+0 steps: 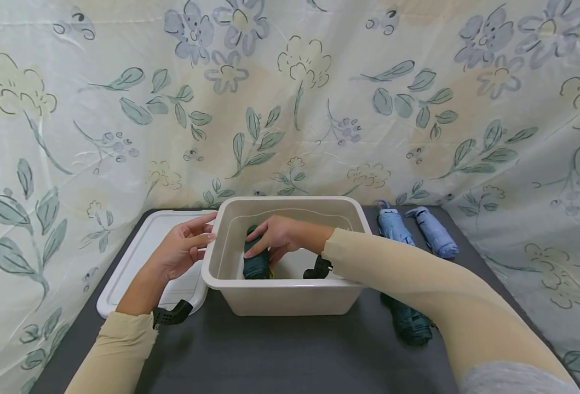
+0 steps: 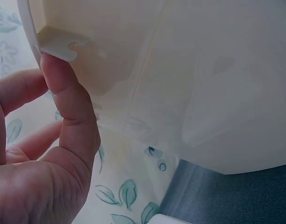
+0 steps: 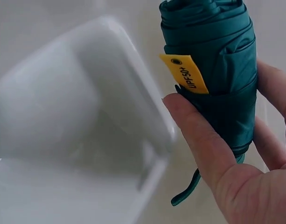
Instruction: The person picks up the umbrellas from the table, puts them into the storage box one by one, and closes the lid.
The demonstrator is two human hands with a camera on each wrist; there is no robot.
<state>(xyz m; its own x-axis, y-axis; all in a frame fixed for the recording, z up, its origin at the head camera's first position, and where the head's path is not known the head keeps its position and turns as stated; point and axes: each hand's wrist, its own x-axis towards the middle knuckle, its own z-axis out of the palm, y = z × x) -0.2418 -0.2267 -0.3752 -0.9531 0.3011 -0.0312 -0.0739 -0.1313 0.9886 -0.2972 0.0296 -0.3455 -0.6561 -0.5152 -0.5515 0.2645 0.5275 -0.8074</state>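
Observation:
Inside the beige plastic storage box (image 1: 290,300), my right hand (image 1: 290,234) grips a folded dark green umbrella (image 1: 256,267) near the box's left wall. In the right wrist view, the thumb lies along one side of the umbrella and fingers wrap the other. A yellow UPF50+ tag (image 3: 185,74) and a short wrist strap (image 3: 185,189) show on it. My left hand (image 1: 181,249) holds the box's left rim. The left wrist view shows a fingertip under the rim's lip at a small notched tab (image 2: 61,44).
The white lid (image 1: 137,249) lies left of the box on the dark grey table (image 1: 270,350). To the right are a light blue folded umbrella (image 1: 395,224), a periwinkle one (image 1: 435,232) and another dark green one (image 1: 412,324), partly behind my right arm. A floral curtain (image 1: 290,109) hangs behind.

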